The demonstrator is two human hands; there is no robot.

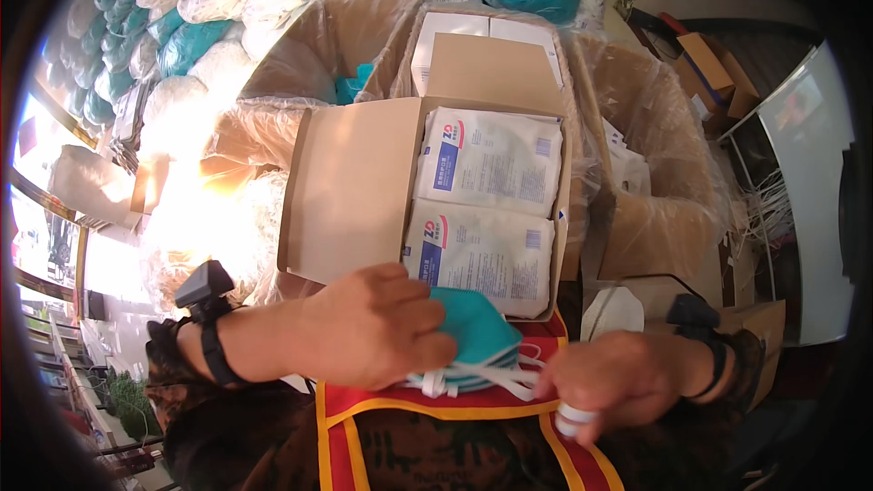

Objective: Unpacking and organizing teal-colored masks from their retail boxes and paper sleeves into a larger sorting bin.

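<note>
A small stack of teal face masks with white straps lies against my red apron, low in the middle. My left hand is closed over the left side of the stack, and its fingertips are partly hidden. To the right, my right hand is closed where the straps run up to its fingers. White wrapping circles one of its fingers. Just beyond the masks, an open cardboard box holds two white printed packs, a far pack and a near pack.
Behind the box stand large plastic-lined cartons, one at left and one at right with white items inside. White boxes sit at the back. Bags of teal and white goods are piled at far left. A pale panel stands at right.
</note>
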